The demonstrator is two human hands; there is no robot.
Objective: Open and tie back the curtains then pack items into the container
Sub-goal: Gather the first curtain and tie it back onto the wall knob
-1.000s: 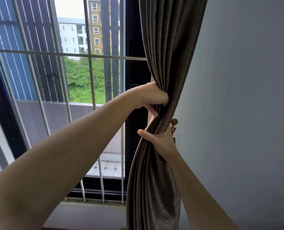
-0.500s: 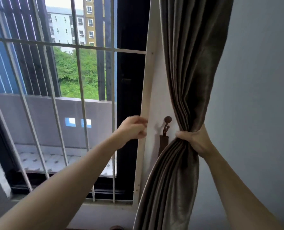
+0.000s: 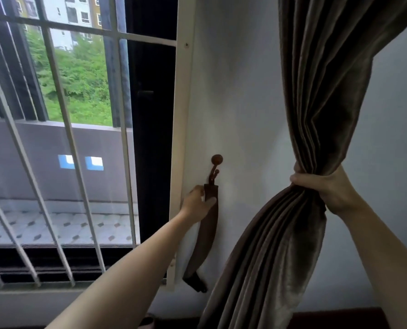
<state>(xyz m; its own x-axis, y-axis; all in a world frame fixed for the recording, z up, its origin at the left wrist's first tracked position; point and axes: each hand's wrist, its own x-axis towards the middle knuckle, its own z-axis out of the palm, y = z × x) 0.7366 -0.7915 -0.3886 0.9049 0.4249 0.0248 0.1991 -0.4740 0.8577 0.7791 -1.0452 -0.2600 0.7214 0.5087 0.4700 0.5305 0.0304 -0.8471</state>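
The left hand (image 3: 199, 203) has let go of the curtain (image 3: 316, 129) and now pinches the tieback (image 3: 207, 231) under its hook (image 3: 215, 166), lower centre; the right hand (image 3: 321, 189) still grips the gathered curtain, right of centre, so tying comes next

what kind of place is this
Probably a room in an upper-floor flat: a barred window looks onto apartment blocks, and a gathered brown curtain hangs beside a wall hook with its tieback.
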